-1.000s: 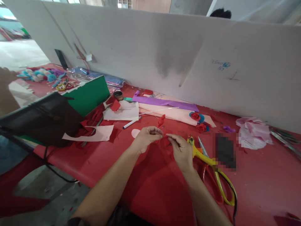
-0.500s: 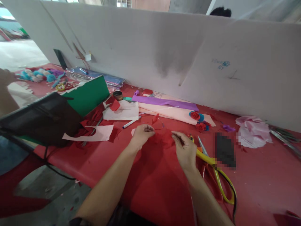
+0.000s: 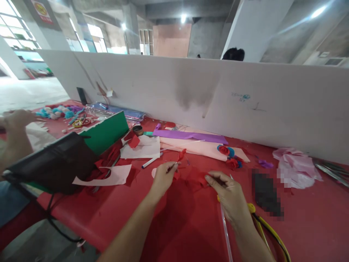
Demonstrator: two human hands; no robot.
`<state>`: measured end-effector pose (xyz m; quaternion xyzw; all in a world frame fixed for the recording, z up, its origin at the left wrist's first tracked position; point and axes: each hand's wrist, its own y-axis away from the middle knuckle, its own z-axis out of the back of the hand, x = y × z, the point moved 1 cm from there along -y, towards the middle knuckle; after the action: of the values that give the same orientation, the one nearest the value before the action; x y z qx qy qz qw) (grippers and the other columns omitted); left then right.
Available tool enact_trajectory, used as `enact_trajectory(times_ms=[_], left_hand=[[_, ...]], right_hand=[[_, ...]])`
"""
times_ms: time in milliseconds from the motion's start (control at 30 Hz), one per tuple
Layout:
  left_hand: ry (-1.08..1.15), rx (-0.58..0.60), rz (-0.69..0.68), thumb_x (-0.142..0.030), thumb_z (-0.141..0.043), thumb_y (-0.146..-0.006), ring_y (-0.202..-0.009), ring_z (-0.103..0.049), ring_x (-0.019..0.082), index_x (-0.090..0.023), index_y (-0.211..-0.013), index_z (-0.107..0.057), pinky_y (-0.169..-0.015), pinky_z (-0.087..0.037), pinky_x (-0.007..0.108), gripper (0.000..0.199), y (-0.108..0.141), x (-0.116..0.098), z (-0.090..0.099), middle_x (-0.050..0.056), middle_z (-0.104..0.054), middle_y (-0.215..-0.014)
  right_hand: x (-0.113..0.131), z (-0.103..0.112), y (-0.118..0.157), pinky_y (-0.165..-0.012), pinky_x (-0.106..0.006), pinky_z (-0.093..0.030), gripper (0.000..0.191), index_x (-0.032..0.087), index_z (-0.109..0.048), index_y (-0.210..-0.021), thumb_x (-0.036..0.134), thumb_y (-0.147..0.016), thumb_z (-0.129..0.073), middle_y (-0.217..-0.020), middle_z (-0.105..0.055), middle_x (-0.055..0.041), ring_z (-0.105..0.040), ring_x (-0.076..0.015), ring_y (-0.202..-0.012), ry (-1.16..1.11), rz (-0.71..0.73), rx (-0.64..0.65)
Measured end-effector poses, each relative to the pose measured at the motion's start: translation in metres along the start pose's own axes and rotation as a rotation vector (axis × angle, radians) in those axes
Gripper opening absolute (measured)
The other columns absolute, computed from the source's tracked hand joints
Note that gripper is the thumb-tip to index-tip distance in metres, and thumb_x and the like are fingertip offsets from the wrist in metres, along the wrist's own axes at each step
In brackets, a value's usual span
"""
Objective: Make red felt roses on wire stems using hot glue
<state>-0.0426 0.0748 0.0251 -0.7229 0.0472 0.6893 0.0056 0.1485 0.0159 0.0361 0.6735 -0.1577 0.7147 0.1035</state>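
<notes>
A thin piece of red crepe paper (image 3: 201, 181) is between my two hands, hard to make out against the red table. My left hand (image 3: 163, 179) pinches near its left side, thumb and forefinger together. At the other side, my right hand (image 3: 229, 189) grips the paper's edge between thumb and fingers. Just beyond my left fingertips is a small red paper bud (image 3: 181, 154) with a thin wire. Yellow-handled scissors (image 3: 261, 222) lie partly hidden beneath my right forearm, close to a clear thin stick (image 3: 225, 231).
Red-and-blue paper flowers (image 3: 225, 150) lie by a purple strip (image 3: 191, 136) and peach paper. White paper (image 3: 141, 147), a marker (image 3: 151, 161) and a dark bag (image 3: 54, 160) are on the left. Pink plastic (image 3: 297, 167) lies right. A co-worker's hand (image 3: 20, 120) shows far left.
The view has tilted upward, so the table sits lower in it. My right hand has moved slightly right and nearer me, covering more of the scissors. Both hands keep pinching.
</notes>
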Motion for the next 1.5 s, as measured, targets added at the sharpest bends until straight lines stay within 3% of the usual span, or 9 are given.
enact_trajectory(times_ms=[100, 167, 300, 433, 800, 933, 1167, 1333, 1500], left_hand=[[-0.156, 0.040, -0.099, -0.030, -0.056, -0.079, -0.056, -0.047, 0.014, -0.018, -0.054, -0.059, -0.055, -0.030, 0.025, 0.028, 0.004, -0.001, -0.006, 0.002, -0.061, -0.065], [-0.211, 0.126, -0.117, -0.029, -0.053, -0.081, -0.054, -0.044, 0.013, -0.019, -0.057, -0.058, -0.055, -0.030, 0.025, 0.027, 0.009, 0.000, -0.013, 0.000, -0.055, -0.058], [-0.268, 0.260, -0.124, -0.024, -0.048, -0.083, -0.054, -0.042, 0.012, -0.019, -0.066, -0.055, -0.055, -0.032, 0.024, 0.020, 0.019, 0.000, -0.025, -0.003, -0.050, -0.058], [-0.294, 0.316, -0.175, -0.020, -0.046, -0.082, -0.060, -0.047, 0.013, -0.018, -0.063, -0.051, -0.059, -0.034, 0.023, 0.020, 0.024, -0.002, -0.029, -0.002, -0.050, -0.061], [-0.376, 0.234, -0.216, -0.031, -0.048, -0.086, -0.056, -0.043, 0.011, -0.016, -0.067, -0.057, -0.054, -0.031, 0.023, 0.026, 0.027, -0.002, -0.031, -0.003, -0.048, -0.059], [-0.379, 0.222, -0.208, -0.038, -0.050, -0.086, -0.056, -0.046, 0.011, -0.014, -0.075, -0.064, -0.053, -0.033, 0.023, 0.030, 0.028, -0.001, -0.031, -0.001, -0.056, -0.064], [-0.295, 0.192, -0.233, -0.022, -0.048, -0.083, -0.066, -0.053, 0.014, -0.014, -0.075, -0.068, -0.062, -0.040, 0.024, 0.023, 0.029, -0.001, -0.031, 0.002, -0.061, -0.071], [-0.351, 0.138, -0.271, -0.034, -0.053, -0.085, -0.059, -0.049, 0.013, -0.015, -0.073, -0.071, -0.056, -0.038, 0.024, 0.028, 0.030, -0.005, -0.033, 0.002, -0.059, -0.065], [-0.358, 0.082, -0.322, -0.031, -0.058, -0.083, -0.067, -0.057, 0.015, -0.017, -0.080, -0.074, -0.062, -0.044, 0.025, 0.021, 0.030, -0.003, -0.034, 0.004, -0.064, -0.073]], right_hand=[[0.003, -0.006, 0.005, -0.058, -0.025, -0.047, 0.017, 0.020, -0.071, -0.076, 0.032, -0.066, -0.076, -0.064, -0.065, 0.0010, -0.057, -0.0133, -0.057, -0.028, 0.033, -0.004], [0.002, -0.011, 0.008, -0.060, -0.025, -0.048, 0.015, 0.021, -0.071, -0.079, 0.032, -0.069, -0.075, -0.066, -0.066, 0.0009, -0.057, -0.0135, -0.060, -0.037, 0.051, 0.014], [-0.003, -0.017, 0.009, -0.064, -0.026, -0.048, 0.013, 0.021, -0.069, -0.079, 0.031, -0.073, -0.072, -0.071, -0.066, 0.0003, -0.058, -0.0144, -0.065, -0.029, 0.111, -0.015], [-0.005, -0.017, 0.008, -0.064, -0.027, -0.047, 0.016, 0.019, -0.066, -0.080, 0.033, -0.075, -0.071, -0.072, -0.064, -0.0003, -0.057, -0.0148, -0.066, 0.036, 0.140, -0.072], [-0.006, -0.018, 0.011, -0.070, -0.031, -0.048, 0.013, 0.019, -0.065, -0.083, 0.032, -0.080, -0.067, -0.077, -0.066, -0.0022, -0.061, -0.0170, -0.071, 0.272, 0.287, -0.121], [-0.004, -0.018, 0.015, -0.068, -0.030, -0.047, 0.009, 0.019, -0.064, -0.081, 0.028, -0.082, -0.066, -0.075, -0.065, -0.0010, -0.059, -0.0158, -0.069, 0.373, 0.398, -0.152], [0.002, -0.019, 0.016, -0.069, -0.030, -0.046, 0.006, 0.018, -0.064, -0.081, 0.024, -0.083, -0.064, -0.074, -0.065, -0.0021, -0.059, -0.0168, -0.069, 0.550, 0.628, -0.206], [0.002, -0.020, 0.017, -0.070, -0.032, -0.045, 0.006, 0.019, -0.064, -0.080, 0.023, -0.081, -0.067, -0.072, -0.067, -0.0010, -0.059, -0.0161, -0.066, 0.614, 0.682, -0.257], [0.005, -0.022, 0.023, -0.070, -0.031, -0.045, 0.007, 0.019, -0.063, -0.081, 0.017, -0.078, -0.070, -0.072, -0.067, -0.0001, -0.059, -0.0145, -0.064, 0.595, 0.768, -0.261]])
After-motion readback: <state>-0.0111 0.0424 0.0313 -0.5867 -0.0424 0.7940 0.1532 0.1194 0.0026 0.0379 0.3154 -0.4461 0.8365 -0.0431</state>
